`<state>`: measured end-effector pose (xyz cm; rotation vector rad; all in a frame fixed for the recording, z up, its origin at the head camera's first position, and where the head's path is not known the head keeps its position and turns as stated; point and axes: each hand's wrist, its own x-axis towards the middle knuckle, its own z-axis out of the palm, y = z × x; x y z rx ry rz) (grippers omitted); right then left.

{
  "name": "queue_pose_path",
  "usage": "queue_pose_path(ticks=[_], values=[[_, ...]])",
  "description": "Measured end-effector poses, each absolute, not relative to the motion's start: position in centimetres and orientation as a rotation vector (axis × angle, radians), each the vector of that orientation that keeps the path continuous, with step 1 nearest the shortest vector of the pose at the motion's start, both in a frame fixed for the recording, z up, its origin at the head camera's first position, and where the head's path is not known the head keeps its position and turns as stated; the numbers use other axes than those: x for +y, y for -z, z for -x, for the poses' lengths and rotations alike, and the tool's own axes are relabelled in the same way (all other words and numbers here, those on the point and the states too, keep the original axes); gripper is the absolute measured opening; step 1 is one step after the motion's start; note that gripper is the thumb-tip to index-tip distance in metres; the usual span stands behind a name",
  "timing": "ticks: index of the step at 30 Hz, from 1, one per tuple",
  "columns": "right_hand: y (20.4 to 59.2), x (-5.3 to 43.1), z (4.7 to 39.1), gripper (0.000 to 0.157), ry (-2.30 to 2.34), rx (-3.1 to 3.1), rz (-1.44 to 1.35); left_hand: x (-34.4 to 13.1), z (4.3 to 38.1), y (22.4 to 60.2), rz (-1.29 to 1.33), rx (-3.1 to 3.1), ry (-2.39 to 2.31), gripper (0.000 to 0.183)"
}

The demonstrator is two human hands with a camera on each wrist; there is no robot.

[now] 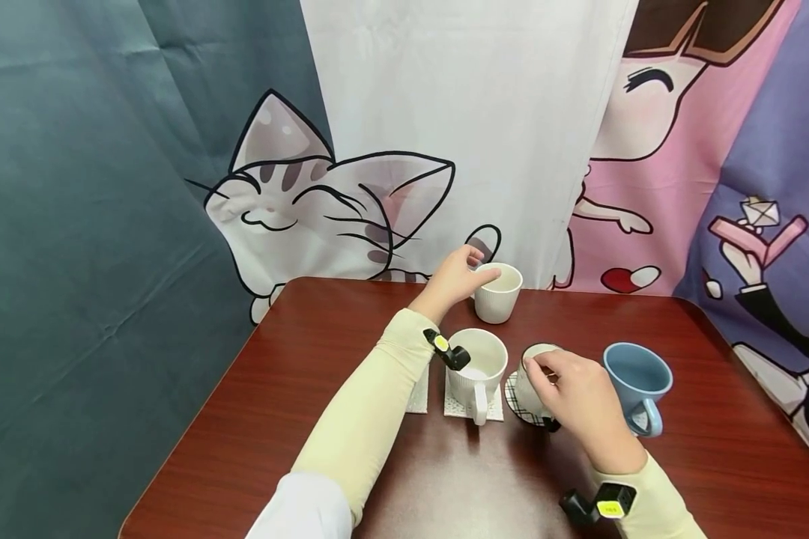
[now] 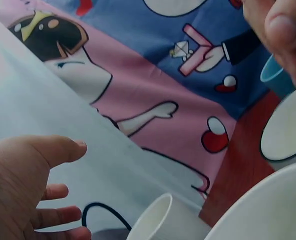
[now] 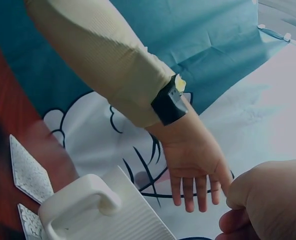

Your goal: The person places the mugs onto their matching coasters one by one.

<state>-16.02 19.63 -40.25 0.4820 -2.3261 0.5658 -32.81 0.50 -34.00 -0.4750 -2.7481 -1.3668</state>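
My left hand (image 1: 455, 278) reaches to the back of the table with fingers extended. It is beside a white ribbed cup (image 1: 496, 305), and the left wrist view shows thumb and fingers apart with nothing between them. My right hand (image 1: 580, 393), its fingers loosely bent, hovers over a white mug with a dark rim (image 1: 527, 391). That mug stands on a round plaid coaster (image 1: 512, 397); whether a fingertip touches it I cannot tell. Between the hands, a larger white ribbed mug (image 1: 472, 378) sits on a square patterned coaster (image 1: 453, 408), handle toward me.
To the right of my right hand stands a blue mug (image 1: 637, 374). Another pale coaster (image 1: 418, 397) lies partly hidden behind my left forearm. A printed cartoon curtain (image 1: 391, 90) hangs along the back edge of the dark red wooden table (image 1: 297, 359).
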Motion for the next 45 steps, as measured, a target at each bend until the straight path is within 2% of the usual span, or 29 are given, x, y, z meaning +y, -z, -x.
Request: queue_pose_path(ticks=[4, 12, 16, 28, 36, 45], values=[[40.3, 19.8, 16.0, 0.007, -0.558, -2.332, -0.476, 0.5, 34.0, 34.7, 0.511, -2.761, 1.403, 0.051], [40.5, 20.0, 16.2, 0.008, -0.551, -2.342, -0.473, 0.7, 35.9, 36.5, 0.553, -2.76, 1.521, 0.079], [40.4, 20.1, 16.1, 0.009, -0.554, -2.349, -0.47, 1.2, 36.7, 37.4, 0.526, -2.748, 1.557, 0.086], [40.2, 20.4, 16.1, 0.009, -0.557, -2.387, -0.451, 3.2, 38.7, 40.2, 0.422, -2.815, 1.365, 0.09], [40.4, 20.4, 16.0, 0.008, -0.563, -2.441, -0.42, 4.2, 39.3, 40.8, 0.533, -2.861, 1.413, 0.099], [40.6, 20.5, 16.2, 0.014, -0.571, -2.459, -0.413, 4.5, 40.2, 41.5, 0.48, -2.901, 1.356, 0.099]])
